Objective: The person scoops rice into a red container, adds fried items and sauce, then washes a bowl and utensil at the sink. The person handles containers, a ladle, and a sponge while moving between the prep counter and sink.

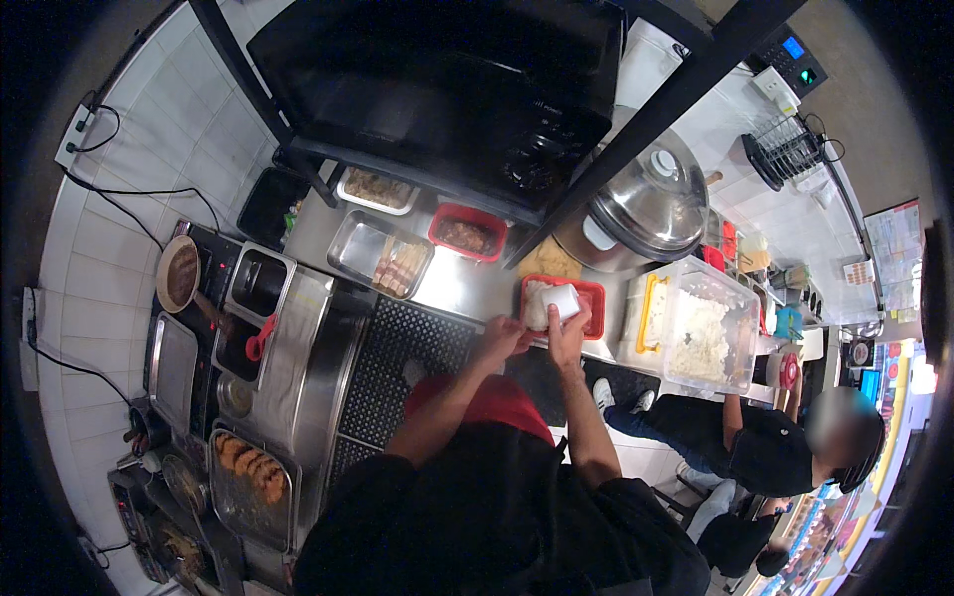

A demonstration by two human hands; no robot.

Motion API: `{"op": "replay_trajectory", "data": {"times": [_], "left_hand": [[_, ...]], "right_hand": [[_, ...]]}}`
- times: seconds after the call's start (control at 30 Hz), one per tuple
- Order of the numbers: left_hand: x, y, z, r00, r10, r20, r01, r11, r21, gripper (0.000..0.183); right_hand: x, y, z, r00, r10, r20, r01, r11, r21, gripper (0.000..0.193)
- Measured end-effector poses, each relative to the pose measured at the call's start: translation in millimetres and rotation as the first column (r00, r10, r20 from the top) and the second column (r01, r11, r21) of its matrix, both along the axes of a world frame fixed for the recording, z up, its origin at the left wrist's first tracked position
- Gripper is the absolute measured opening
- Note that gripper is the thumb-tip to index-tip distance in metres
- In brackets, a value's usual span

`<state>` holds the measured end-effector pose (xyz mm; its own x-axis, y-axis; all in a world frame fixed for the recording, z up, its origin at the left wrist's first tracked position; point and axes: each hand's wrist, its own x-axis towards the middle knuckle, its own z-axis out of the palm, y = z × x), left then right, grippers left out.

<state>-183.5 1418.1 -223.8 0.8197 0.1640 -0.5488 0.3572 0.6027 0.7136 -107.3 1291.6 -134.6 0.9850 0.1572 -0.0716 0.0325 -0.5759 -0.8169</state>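
My right hand [567,336] grips a small white block-like thing [561,299], perhaps a cup or a packet, above a red tray [595,322]. Something pale and partly see-through, like thin plastic, lies beside it inside that tray. Just left of the tray is my left hand [502,339], with its fingers pinched together; what they hold, if anything, is too small to make out. Behind the tray lies a flat tan piece [552,260] on the steel counter.
A big steel cooker [651,199] stands behind right, near a clear bin [711,333] of white food. Left are a red dish [467,233] of food and a steel tray [381,253] with meat strips. A black frame post [656,129] slants overhead. A co-worker [765,437] stands at right.
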Motion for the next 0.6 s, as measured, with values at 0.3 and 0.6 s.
{"op": "replay_trajectory", "data": {"times": [0.3,0.6], "left_hand": [[2,-3,8,0.997,0.040,-0.069,-0.044,0.997,-0.068,0.016],[1,-7,-2,0.996,0.085,-0.042,-0.087,0.994,-0.066,0.017]], "right_hand": [[28,-11,-26,0.981,-0.147,-0.129,0.177,0.948,0.265,0.062],[19,-19,15,0.859,-0.099,-0.502,0.246,0.940,0.236,0.058]]}}
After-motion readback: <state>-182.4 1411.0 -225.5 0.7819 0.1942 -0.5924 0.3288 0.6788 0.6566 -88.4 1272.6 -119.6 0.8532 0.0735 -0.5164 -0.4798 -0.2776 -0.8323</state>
